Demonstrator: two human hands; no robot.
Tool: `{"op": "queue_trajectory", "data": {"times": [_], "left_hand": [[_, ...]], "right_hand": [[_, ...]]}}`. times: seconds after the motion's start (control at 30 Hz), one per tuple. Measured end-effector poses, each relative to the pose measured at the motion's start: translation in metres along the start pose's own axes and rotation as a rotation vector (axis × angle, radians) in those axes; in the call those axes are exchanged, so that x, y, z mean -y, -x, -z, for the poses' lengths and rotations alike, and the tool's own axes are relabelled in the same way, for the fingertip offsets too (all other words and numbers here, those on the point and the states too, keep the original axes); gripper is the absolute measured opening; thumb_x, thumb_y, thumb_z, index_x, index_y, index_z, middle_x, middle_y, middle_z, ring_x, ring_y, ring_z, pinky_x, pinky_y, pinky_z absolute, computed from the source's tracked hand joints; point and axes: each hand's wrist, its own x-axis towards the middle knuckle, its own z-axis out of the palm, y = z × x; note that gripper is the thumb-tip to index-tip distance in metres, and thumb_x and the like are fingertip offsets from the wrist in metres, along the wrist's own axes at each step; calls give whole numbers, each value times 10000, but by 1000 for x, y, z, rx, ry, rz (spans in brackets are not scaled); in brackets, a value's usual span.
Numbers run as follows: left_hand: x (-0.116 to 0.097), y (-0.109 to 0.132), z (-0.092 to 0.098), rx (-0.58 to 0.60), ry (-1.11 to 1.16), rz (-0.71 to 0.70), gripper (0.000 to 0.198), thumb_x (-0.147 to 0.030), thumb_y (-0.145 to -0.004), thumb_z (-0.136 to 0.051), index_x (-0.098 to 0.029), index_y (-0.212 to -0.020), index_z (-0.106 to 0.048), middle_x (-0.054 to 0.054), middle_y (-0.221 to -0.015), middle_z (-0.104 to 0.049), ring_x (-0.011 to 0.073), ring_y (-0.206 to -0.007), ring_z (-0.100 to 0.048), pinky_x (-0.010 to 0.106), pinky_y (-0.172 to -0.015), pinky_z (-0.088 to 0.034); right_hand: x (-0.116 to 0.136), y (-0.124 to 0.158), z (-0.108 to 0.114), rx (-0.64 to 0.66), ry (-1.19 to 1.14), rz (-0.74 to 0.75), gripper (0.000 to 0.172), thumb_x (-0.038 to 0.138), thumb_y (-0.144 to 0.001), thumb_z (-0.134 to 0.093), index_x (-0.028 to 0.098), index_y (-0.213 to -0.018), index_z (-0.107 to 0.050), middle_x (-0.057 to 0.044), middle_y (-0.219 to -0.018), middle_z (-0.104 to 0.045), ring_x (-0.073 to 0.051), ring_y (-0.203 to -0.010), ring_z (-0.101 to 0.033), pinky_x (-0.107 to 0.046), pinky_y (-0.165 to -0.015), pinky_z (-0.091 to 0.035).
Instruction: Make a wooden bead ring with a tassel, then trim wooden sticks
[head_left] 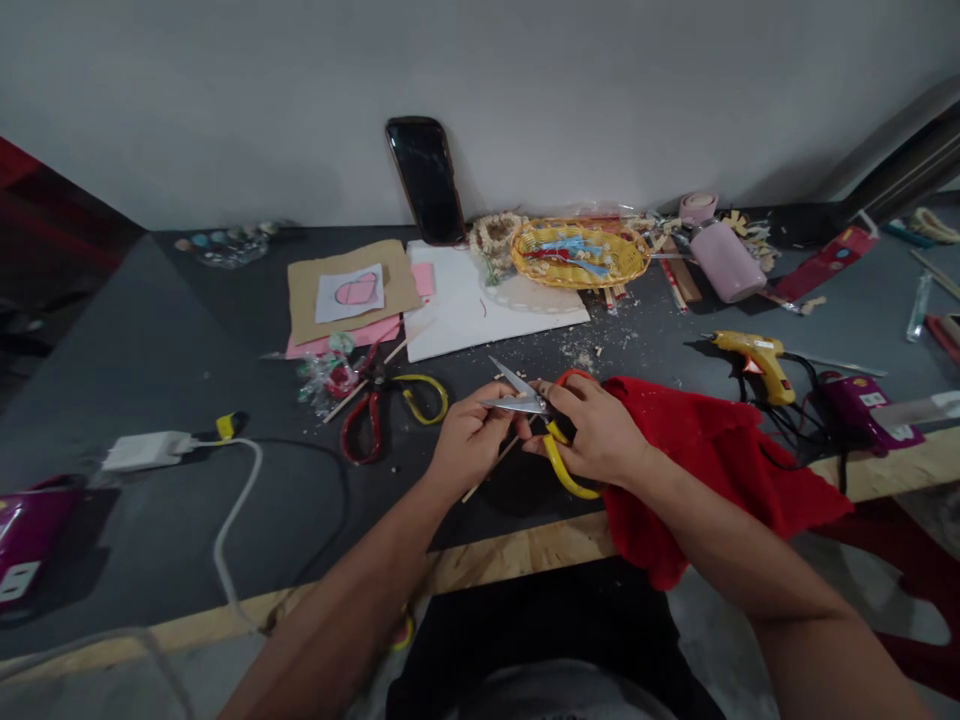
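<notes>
My right hand [600, 430] grips a pair of scissors [566, 460] with yellow and red handles. The blades are spread and point left, reaching over the fingertips of my left hand [472, 440]. Those fingers are pinched together right at the blades; what they hold is too small to make out. A thin wooden stick [487, 475] slants out below both hands, and whether a hand holds it I cannot tell. Red cloth [697, 460] lies under my right forearm and hangs over the table edge. Left of my hands lies a second pair of scissors [367, 420], with red and yellow handles.
Behind my hands are a white board [450, 320], a yellow wicker basket [525, 270] with small coloured pieces, brown paper [315, 290] and a phone [427, 180] against the wall. A yellow glue gun [757, 360] lies right; a white charger [146, 450] with its cable lies left.
</notes>
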Motion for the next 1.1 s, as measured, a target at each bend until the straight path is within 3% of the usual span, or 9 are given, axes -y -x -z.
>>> {"op": "queue_trajectory", "data": {"times": [0.3,0.5,0.67,0.83,0.93,1.03,1.1], "left_hand": [[-2,0,7,39,-31,-69,424,-543,-860,-584,-182,-638,-573,13,-517,-592,125,-505,-509,247,-559,-405],[2,-1,7,47,57,-56,446,-595,-839,-599,-174,-690,-597,22,-559,-608,129,-525,-530,244,-547,-420],[3,0,9,-2,-81,-151,381,-490,-916,-520,-177,-738,-643,33,-625,-658,138,-590,-592,248,-614,-467],[21,-12,13,-55,-548,-158,230,-324,-882,-547,-197,-853,-736,52,-891,-758,203,-843,-684,302,-776,-521],[35,-19,15,-36,-785,-146,214,-279,-863,-566,-213,-930,-758,59,-973,-762,240,-954,-679,360,-875,-520],[37,-20,16,-73,-837,-245,184,-258,-853,-592,-196,-944,-740,63,-952,-753,238,-949,-663,369,-882,-509],[31,-18,16,-208,-814,-347,163,-268,-878,-577,-188,-916,-714,58,-927,-737,218,-921,-649,353,-862,-495]], "right_hand": [[2,-2,8,24,-242,120,485,570,-880,-570,154,-1125,-610,-132,-1056,-672,-239,-939,-599,-371,-833,-533],[4,-2,10,-4,-336,76,467,582,-841,-621,168,-1057,-624,-108,-1021,-676,-218,-894,-606,-350,-796,-518],[1,-2,14,-39,-447,24,445,579,-886,-562,168,-1039,-635,-61,-909,-657,-174,-781,-601,-297,-722,-516],[-14,-4,13,-150,-42,-72,591,584,-854,-597,181,-1285,-577,-126,-1093,-630,-268,-1011,-591,-395,-890,-515],[-22,-5,11,-159,124,-142,595,572,-869,-573,187,-1322,-567,-132,-1092,-617,-287,-1021,-579,-411,-898,-507],[-24,-6,11,-140,246,-190,564,556,-879,-558,198,-1314,-584,-132,-1081,-610,-293,-1000,-564,-415,-882,-487],[-22,-5,12,-109,319,-207,544,533,-883,-559,209,-1319,-584,-130,-1075,-606,-297,-1002,-545,-414,-876,-464]]}}
